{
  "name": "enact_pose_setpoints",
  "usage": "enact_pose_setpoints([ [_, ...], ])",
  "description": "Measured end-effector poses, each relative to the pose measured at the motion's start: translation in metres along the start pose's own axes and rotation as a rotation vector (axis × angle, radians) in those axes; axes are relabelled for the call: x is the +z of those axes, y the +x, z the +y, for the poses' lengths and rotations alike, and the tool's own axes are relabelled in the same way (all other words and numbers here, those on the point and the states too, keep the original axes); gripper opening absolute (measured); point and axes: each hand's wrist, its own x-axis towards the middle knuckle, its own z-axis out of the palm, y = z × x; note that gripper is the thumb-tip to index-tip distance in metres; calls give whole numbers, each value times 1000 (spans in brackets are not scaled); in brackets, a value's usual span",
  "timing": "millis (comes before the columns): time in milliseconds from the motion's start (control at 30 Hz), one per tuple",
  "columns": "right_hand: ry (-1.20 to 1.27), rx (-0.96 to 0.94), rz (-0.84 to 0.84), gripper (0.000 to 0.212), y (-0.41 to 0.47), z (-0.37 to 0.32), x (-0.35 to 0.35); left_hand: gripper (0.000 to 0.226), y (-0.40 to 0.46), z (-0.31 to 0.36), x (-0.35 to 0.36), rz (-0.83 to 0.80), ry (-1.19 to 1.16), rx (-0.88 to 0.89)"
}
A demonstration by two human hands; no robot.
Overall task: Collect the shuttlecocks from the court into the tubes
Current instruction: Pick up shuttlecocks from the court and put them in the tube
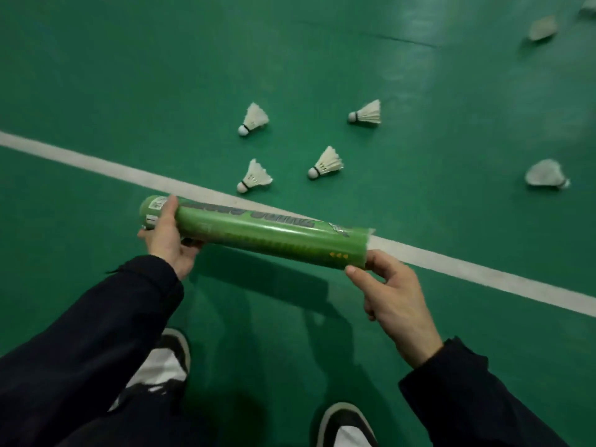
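Gripping the green tube [258, 235] near its capped end, the left hand [167, 237] held it level above the court [96, 75]; the right hand [392, 295] pinched its other end, with shuttlecocks [254, 175] lying beyond the white line [96, 164].

My left grip [167, 233] wraps the green tube [258, 235] near its capped end; my right grip [392, 295] pinches the other end, seemingly open. Four shuttlecocks [254, 119] lie on the floor [129, 75] beyond.
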Motion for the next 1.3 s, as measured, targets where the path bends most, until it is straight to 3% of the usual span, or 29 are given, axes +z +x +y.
enact_pose_setpoints([
  [233,353,301,-62,18,9,-13,7,84,22,-4,37,-154,84,-93],
  [300,408,344,-39,29,19,-24,16,85,26,4,38,-171,47,-109],
  [367,409,328,43,26,28,-32,30,83,28,16,35,-210,-19,-132],
  [500,435,287,258,16,43,-39,56,42,25,37,29,-374,-87,-236],
  [700,411,504,81,36,47,-51,70,57,40,65,26,-445,-106,-232],
  [833,437,421,77,46,56,-59,80,53,47,66,11,-584,-61,-398],
  [967,390,518,-109,50,56,-64,99,46,36,50,8,-674,-86,-532],
  [1133,462,594,-134,57,73,-58,118,44,40,38,10,-684,-97,-505],
  [1300,389,413,112,52,131,-51,146,59,78,66,-14,-489,-180,-377],
])
